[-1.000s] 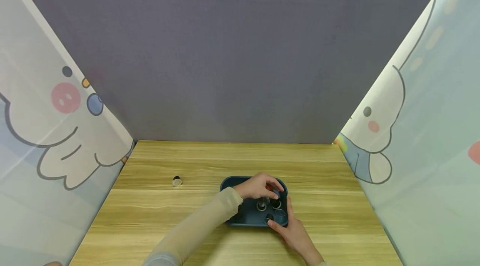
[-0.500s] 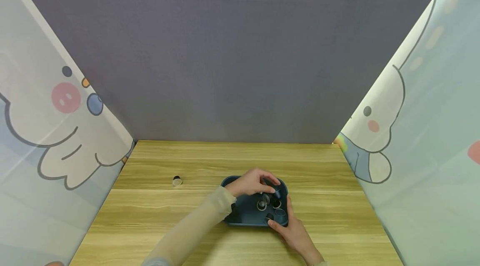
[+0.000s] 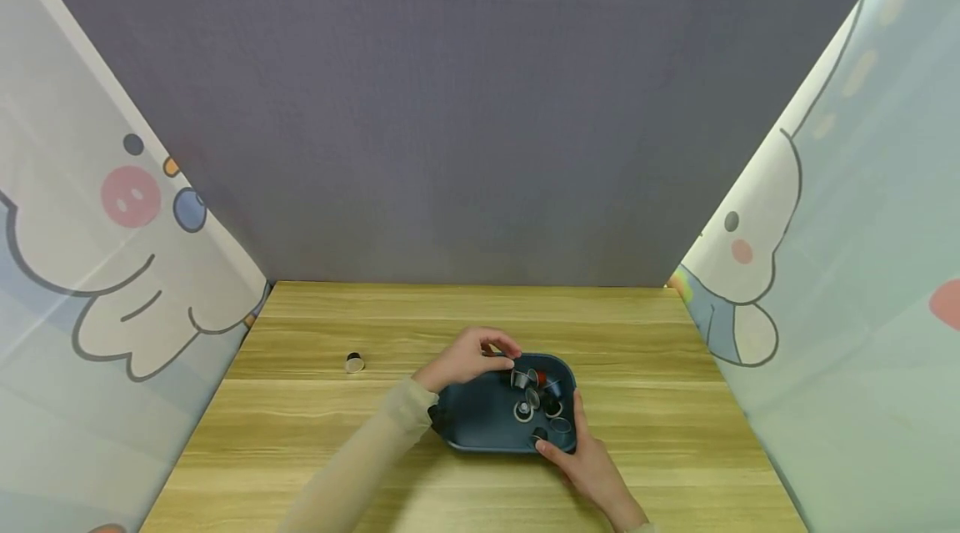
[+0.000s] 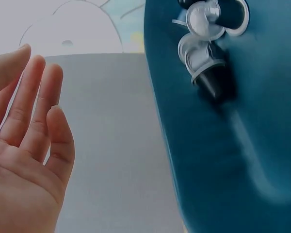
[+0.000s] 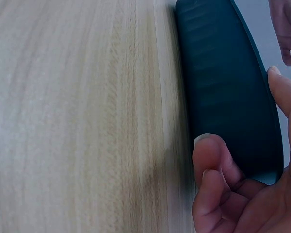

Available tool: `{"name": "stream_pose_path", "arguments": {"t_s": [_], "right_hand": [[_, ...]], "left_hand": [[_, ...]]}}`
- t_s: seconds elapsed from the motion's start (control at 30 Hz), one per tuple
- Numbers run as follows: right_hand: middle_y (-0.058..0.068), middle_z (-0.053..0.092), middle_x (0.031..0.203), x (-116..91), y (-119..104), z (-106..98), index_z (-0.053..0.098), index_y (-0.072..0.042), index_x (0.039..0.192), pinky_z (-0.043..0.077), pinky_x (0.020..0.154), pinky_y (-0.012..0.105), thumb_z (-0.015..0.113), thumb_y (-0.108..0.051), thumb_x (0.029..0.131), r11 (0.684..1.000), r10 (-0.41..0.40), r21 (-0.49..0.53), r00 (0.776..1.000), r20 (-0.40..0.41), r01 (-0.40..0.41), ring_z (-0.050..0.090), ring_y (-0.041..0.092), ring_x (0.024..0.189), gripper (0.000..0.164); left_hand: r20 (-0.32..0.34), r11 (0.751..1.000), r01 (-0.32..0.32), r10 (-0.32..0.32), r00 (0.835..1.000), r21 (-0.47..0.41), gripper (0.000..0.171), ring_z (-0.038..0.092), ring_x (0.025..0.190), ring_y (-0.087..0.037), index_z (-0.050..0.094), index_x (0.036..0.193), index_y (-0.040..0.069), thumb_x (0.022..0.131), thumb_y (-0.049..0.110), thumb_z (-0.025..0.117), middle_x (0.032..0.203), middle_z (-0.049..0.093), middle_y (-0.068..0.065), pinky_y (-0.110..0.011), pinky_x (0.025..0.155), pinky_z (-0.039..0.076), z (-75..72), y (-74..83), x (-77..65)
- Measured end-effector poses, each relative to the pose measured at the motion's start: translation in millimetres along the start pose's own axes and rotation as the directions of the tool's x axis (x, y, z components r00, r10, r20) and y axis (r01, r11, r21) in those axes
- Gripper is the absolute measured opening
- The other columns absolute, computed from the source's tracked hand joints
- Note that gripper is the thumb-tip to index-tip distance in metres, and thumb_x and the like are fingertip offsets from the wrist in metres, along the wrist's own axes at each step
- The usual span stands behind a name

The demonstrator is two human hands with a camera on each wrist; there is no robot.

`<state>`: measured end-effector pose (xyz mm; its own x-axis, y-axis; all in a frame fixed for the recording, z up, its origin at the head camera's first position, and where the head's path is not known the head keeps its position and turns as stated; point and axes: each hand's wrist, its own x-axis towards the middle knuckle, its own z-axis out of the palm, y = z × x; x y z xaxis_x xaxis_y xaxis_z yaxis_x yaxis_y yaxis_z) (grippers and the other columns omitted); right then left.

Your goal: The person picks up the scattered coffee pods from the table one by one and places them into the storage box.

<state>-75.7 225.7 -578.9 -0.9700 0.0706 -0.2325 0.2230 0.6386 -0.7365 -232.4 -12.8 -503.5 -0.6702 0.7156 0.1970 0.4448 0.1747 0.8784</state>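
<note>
A dark blue tray (image 3: 480, 424) holds several small coffee capsules, black, silver and one red capsule (image 3: 542, 379), grouped toward its right half. My left hand (image 3: 468, 358) hovers over the tray's back left rim, fingers loosely bent. In the left wrist view that hand (image 4: 31, 145) has nothing between thumb and fingers, and a black capsule (image 4: 216, 82) with a silver rim lies in the tray nearby. At the tray's front right corner my right hand (image 3: 588, 466) grips the wall. The right wrist view has its fingers (image 5: 208, 155) bent against the tray's outer side.
A lone capsule (image 3: 354, 364), dark on top with a pale lid, lies on the wooden table (image 3: 315, 424) left of the tray. A grey panel (image 3: 465, 141) rises behind the table, with cartoon-printed sheets (image 3: 832, 266) at both sides.
My left hand has drawn left from above the capsules to the tray's back left rim, uncovering the red capsule and silver ones. The right hand and tray stay in place.
</note>
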Motion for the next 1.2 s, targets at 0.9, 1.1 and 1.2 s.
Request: {"name": "stream_pose_path", "arguments": {"t_s": [0.9,1.1,1.2], "right_hand": [[0.033,0.065,0.103,-1,-2,0,0.0,-0.011,0.161,0.053,0.075,0.047,0.073,-0.056,0.085,1.0,-0.017,-0.014,1.0,-0.011,0.017,0.067,0.035,0.08,0.114],[0.024,0.066,0.096,-1,-1,1,0.0,-0.01,0.161,0.051,0.073,0.044,0.073,-0.056,0.085,1.0,-0.016,-0.019,1.0,-0.005,0.016,0.062,0.025,0.074,0.115],[0.019,0.064,0.082,0,-1,0,-0.002,-0.013,0.161,0.049,0.069,0.041,0.073,-0.056,0.085,1.0,-0.007,-0.016,1.0,0.002,0.007,0.06,0.025,0.067,0.115]], "left_hand": [[-0.401,0.976,0.213,-0.213,0.891,-0.047,0.015,0.064,0.098,-0.017,0.075,0.107,0.015,0.095,0.022,0.071,0.109,0.072,-0.006,-0.031,0.076,0.05,-79.7,-36.7,-90.6],[-0.481,0.967,0.253,-0.24,0.843,-0.038,0.02,0.064,0.101,-0.019,0.074,0.111,0.011,0.095,0.023,0.071,0.11,0.071,-0.004,-0.03,0.079,0.051,-91.4,-51.1,-112.0],[-0.515,0.961,0.272,-0.258,0.818,-0.049,0.023,0.062,0.103,-0.016,0.073,0.114,0.01,0.096,0.025,0.07,0.114,0.069,-0.006,-0.03,0.081,0.049,-99.3,-55.9,-121.7]]}}
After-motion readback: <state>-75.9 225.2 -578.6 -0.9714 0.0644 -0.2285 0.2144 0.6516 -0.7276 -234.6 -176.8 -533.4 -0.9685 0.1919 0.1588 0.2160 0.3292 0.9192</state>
